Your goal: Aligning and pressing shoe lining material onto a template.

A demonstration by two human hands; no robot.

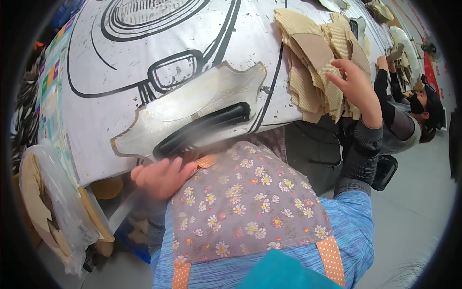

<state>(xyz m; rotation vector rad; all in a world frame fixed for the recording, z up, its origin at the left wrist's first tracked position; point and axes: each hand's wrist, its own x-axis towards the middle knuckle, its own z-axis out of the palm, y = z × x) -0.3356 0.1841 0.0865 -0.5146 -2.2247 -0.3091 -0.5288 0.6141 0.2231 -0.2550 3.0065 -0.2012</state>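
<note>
A co-worker [409, 118] in dark clothing sits at the far right end of the table [96, 67], arms raised to further tan pieces there. At the lower left edge a clear plastic bag [53, 202] holding flat tan shapes hangs or leans beside the table. The table carries a white cover printed with bold black line drawings. A clear flat template with a black handle [202, 126] lies near the front edge, partly overlapped by the floral apron [245, 202] of the person. The stack of tan cut fabric pieces [313, 62] sits at the table's right front, its edges overhanging; pieces are ribbed, fanned and uneven. The right hand [353, 84] rests open against this stack, fingers spread. The left hand [161, 177] lies below the template edge, fingers loosely curled; motion blur leaves it unclear whether it grips anything.
</note>
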